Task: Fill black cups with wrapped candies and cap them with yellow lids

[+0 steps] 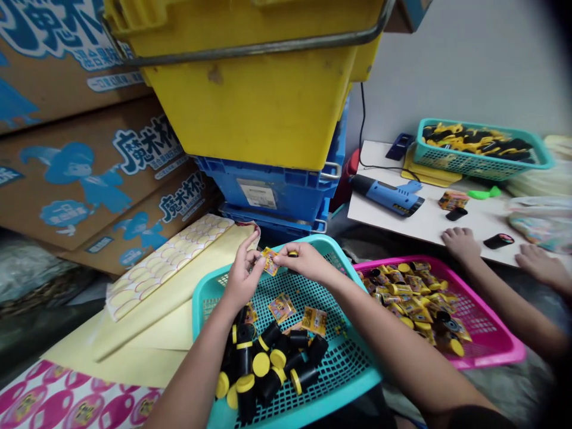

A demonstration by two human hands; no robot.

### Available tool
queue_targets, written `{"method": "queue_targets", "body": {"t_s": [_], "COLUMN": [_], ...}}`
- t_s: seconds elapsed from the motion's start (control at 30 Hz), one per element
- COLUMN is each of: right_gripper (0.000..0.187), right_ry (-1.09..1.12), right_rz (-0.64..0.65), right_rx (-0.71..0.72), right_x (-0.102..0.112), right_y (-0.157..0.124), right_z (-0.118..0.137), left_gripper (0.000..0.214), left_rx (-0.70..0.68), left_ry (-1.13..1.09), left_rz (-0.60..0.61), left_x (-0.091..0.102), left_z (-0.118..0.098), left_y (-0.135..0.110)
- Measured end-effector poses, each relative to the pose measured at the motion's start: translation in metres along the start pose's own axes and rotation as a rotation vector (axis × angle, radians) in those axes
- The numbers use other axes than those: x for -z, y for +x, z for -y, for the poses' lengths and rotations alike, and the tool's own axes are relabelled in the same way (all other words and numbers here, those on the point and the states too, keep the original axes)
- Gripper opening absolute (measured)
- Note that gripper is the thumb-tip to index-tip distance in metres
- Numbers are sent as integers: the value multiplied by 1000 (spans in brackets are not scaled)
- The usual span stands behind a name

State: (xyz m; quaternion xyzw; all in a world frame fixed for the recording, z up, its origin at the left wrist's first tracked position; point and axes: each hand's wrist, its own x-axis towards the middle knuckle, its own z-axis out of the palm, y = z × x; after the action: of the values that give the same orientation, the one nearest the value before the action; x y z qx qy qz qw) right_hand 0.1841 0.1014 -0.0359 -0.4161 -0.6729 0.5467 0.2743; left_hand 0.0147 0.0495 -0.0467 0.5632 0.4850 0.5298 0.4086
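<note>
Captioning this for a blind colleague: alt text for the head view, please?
The left hand and right hand pinch a small yellow printed sachet above a teal mesh basket holding sachets and yellow-capped black cylinders. A pink basket of similar items sits beside it, near another person's hands.

This place seems to be a small packing workroom, not a home or a shop. The best landmark is the tall stack of plastic crates (250, 113), yellow above blue. To the left of the stack lean big cardboard cartons (75, 173), printed with blue cartoon figures and Chinese words, and sheets of round stickers (165, 256) lie there too. In front of the stack are a teal mesh basket (203, 310) and a pink mesh basket (491, 351), holding many black cylinders with yellow caps (272, 357) and printed yellow sachets (281, 308). To the right of the stack, a low counter (393, 223) carries a blue hand tool (386, 195).
</note>
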Motion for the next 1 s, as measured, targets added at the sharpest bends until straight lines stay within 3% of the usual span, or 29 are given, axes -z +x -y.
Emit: {"method": "queue_targets", "body": {"t_s": [0.17, 0.23, 0.33, 0.43, 0.57, 0.73, 1.0], "right_gripper": [33, 28, 16, 26, 38, 34, 32], "right_ry": [61, 164, 501, 682, 642, 526, 351], "right_rz": [-18, -11, -20, -34, -36, -13, -9], "right_rx": [35, 29, 24, 62, 59, 82, 76], "right_x": [0, 1, 6, 15, 24, 25, 25], "right_y": [-1, -2, -2, -3, -3, -1, 1], "right_z": [0, 3, 5, 6, 6, 3, 2], "left_gripper": [74, 63, 39, 32, 36, 43, 39], "left_rx": [164, 206, 210, 205, 219, 241, 224], "left_ry": [-181, -200, -168, -144, -207, -254, -189], "left_rz": [-60, -102, -182, -248, -216, -192, -237], "left_x": [-6, -5, -1, 3, 5, 4, 2], "left_z": [-5, -5, -3, 1, 6, 5, -5], "left_y": [6, 7, 8, 7, 6, 7, 6]}}
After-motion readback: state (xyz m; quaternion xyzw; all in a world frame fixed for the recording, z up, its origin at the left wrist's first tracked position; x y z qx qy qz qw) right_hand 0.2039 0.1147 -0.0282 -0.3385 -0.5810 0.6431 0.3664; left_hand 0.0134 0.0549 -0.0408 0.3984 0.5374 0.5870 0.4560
